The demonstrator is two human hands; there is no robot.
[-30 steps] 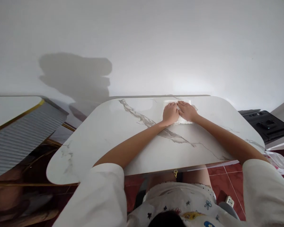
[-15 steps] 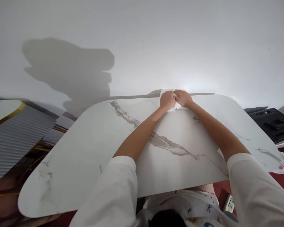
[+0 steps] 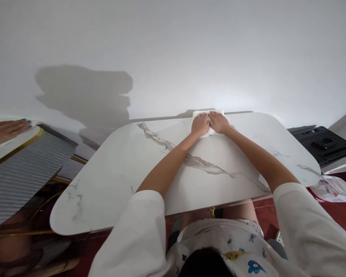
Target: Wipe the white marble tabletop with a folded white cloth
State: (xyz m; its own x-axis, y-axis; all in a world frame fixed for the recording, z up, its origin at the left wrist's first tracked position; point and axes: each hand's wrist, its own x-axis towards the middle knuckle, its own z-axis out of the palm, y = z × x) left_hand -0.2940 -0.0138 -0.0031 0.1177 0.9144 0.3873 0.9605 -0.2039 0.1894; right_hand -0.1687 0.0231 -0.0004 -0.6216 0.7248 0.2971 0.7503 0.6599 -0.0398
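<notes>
I see a white table [image 3: 112, 165] with rounded corners and grey-brown marbled veins. A white cloth [image 3: 213, 131] lies at its far edge, near the wall, with my left hand [image 3: 200, 124] and right hand [image 3: 218, 122] on it.

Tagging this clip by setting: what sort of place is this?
Probably a room in a home: a marble-patterned table against a plain wall, red floor tiles, and a plastic bag beside the table.

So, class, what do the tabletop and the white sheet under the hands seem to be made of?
Tabletop: smooth with a slight sheen; stone or marble-look laminate, judging by its grey-brown veins.
White sheet: matte, soft-looking; paper or thin cloth, from its crinkled edge.
</notes>
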